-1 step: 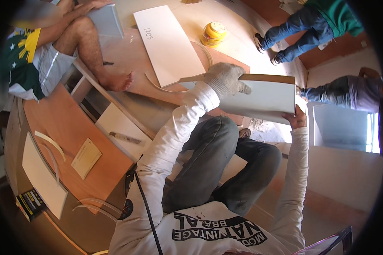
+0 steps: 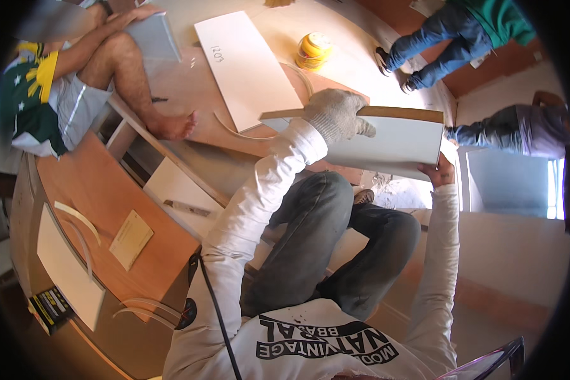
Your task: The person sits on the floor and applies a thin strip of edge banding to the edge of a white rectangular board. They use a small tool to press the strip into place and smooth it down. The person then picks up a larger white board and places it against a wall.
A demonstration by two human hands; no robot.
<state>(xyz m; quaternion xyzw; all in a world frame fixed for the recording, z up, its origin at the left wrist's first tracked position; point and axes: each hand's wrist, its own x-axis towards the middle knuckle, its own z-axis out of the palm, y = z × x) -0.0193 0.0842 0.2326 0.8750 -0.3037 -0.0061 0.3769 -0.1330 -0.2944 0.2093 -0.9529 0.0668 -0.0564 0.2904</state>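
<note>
A white board (image 2: 392,142) with a brown strip-like upper edge is held up in front of my knees. My left hand (image 2: 339,115), in a knitted grey work glove, is closed over its upper edge left of the middle, with one finger lying along the white face. Bare, my right hand (image 2: 441,171) grips the board's lower right corner; some of its fingers are hidden behind the board. Beyond my left hand, a larger white panel (image 2: 250,69) with handwritten marks lies flat on a brown sheet (image 2: 202,126).
A yellow bucket (image 2: 314,50) stands beyond the panel. At the left, a barefoot person (image 2: 95,82) sits holding a grey board. Two people stand at the upper right. Nearby lie a putty-knife-like tool (image 2: 187,208), curved edging strips (image 2: 79,218), a cardboard piece (image 2: 132,240) and a black box (image 2: 49,310).
The board has tilted slightly, its right end a little lower and further right. Both hands keep their grip on it.
</note>
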